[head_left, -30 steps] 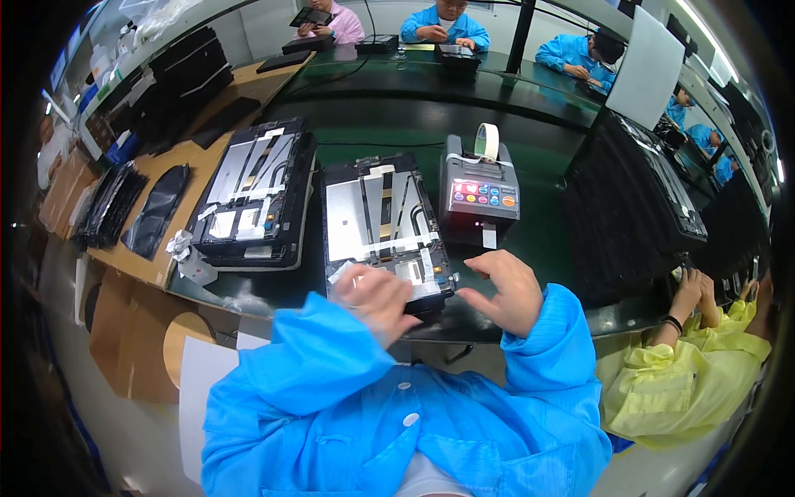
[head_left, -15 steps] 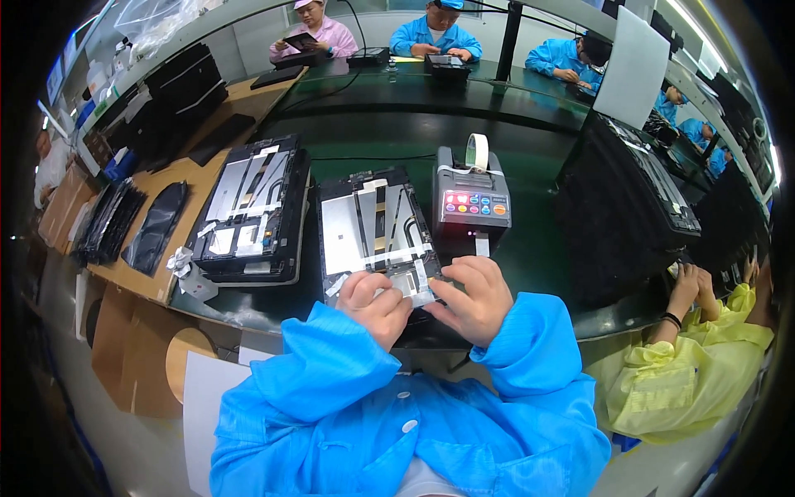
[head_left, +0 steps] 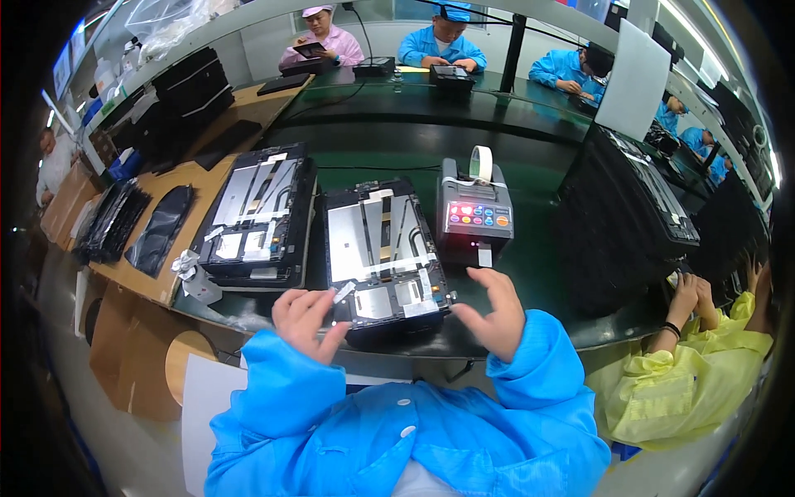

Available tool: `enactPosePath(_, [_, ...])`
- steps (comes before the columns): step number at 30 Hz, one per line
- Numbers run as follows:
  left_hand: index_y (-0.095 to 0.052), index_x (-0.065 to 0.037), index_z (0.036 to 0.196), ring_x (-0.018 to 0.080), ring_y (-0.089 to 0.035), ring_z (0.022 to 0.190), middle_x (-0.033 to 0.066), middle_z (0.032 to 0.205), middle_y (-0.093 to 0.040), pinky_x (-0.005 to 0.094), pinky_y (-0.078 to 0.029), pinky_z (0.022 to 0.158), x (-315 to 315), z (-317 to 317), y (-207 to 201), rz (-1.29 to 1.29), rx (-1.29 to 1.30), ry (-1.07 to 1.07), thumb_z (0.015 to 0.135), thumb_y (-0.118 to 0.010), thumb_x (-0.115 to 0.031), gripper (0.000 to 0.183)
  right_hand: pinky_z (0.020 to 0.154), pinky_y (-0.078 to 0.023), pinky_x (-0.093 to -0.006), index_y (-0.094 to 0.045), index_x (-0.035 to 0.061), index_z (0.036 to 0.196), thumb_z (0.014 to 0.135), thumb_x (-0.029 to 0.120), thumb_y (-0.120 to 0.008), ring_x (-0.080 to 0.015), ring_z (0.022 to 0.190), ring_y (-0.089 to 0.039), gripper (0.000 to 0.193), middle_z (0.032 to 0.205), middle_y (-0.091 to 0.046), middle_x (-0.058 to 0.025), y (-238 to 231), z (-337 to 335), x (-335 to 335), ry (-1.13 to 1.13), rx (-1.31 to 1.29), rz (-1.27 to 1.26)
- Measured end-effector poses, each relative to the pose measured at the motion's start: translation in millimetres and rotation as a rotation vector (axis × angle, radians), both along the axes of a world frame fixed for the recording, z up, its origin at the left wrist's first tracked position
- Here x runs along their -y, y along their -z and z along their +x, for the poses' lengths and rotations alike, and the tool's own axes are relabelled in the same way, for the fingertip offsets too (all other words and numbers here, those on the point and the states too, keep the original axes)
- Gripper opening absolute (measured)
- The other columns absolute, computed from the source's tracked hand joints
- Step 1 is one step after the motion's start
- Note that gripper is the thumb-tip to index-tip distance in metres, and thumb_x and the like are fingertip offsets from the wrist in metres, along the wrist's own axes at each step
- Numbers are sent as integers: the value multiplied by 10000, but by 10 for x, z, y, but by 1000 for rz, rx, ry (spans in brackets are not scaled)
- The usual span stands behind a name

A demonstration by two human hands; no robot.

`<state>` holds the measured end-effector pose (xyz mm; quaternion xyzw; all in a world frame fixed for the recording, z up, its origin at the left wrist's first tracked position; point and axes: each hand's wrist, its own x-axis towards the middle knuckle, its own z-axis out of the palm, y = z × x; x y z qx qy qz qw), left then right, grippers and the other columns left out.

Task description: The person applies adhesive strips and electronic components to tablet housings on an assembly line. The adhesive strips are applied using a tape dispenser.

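An opened tablet panel (head_left: pixel 348 236) lies on a dark stack right in front of me. Its back is silver, with black flex strips and pale tape across the lower part. My left hand (head_left: pixel 306 321) is by its lower left corner, fingers apart and holding nothing. Near the lower right corner, my right hand (head_left: pixel 494 315) is open too, thumb and fingers spread. Whether either hand touches the panel's edge I cannot tell. Just beyond the right hand stands a tape dispenser (head_left: pixel 475 214) with lit buttons, a roll of tape (head_left: pixel 479 163) and a short piece of tape (head_left: pixel 484 254) sticking out.
Left of the panel is another stack of similar panels (head_left: pixel 252 203), with a crumpled-topped white bottle (head_left: pixel 195 277) beside it. Black sleeves (head_left: pixel 112 215) lie on cardboard further left. A tall black stack (head_left: pixel 613 224) rises at right, near a co-worker's yellow sleeve (head_left: pixel 671 377). Other people sit across the table.
My hands have come away from the lower part of the panel and spread apart, left hand to the left, right hand slightly to the right. Both have opened. The view has shifted slightly.
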<state>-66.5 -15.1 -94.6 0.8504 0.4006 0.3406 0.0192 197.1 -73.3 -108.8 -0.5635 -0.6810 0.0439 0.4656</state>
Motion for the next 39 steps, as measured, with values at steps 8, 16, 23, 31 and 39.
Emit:
enactPosePath(8, [-434,-4,1177,302,-388,1137,182,1222,-401,360,-332,941,-47,15,228,-527,176,-17,701,-658,-212,565,928,-319,-336,-448,-10,1157,741,184,-614,-272,1094,-417,488,1146,-476,-163,-66,-54,-19,-183,-304,-489])
enactPosePath(16, [-405,-25,1207,256,-475,1057,163,1145,-482,343,-371,908,-79,5,227,-784,389,12,664,-671,-78,607,925,-321,-330,-421,-5,1184,736,159,-611,-276,1090,-421,513,1129,-483,-170,-207,-146,-11,-59,-253,-333])
enactPosePath(23, [-396,-61,1217,314,-405,1127,174,1214,-419,373,-341,939,-39,-13,232,-662,187,56,679,-690,-165,622,914,-340,-307,-384,-43,1199,749,67,-582,-210,1087,-442,504,1146,-488,-158,-134,-87,23,-89,-323,-457])
enactPosePath(31, [-383,17,1199,209,-519,986,165,1111,-489,298,-414,856,-153,50,39,-972,924,139,754,-582,-12,488,885,-369,-317,-331,-7,1239,794,32,-526,-205,1074,-445,488,1210,-421,-132,-214,-148,-108,-305,-962,-431])
enactPosePath(39, [-524,17,1051,204,-523,982,194,1233,-390,283,-424,837,-339,96,22,-756,1032,194,733,-624,-25,336,759,-449,-293,-405,-23,1159,816,46,-504,-192,912,-542,364,1057,-526,-118,-169,-231,-239,-270,-1412,-491])
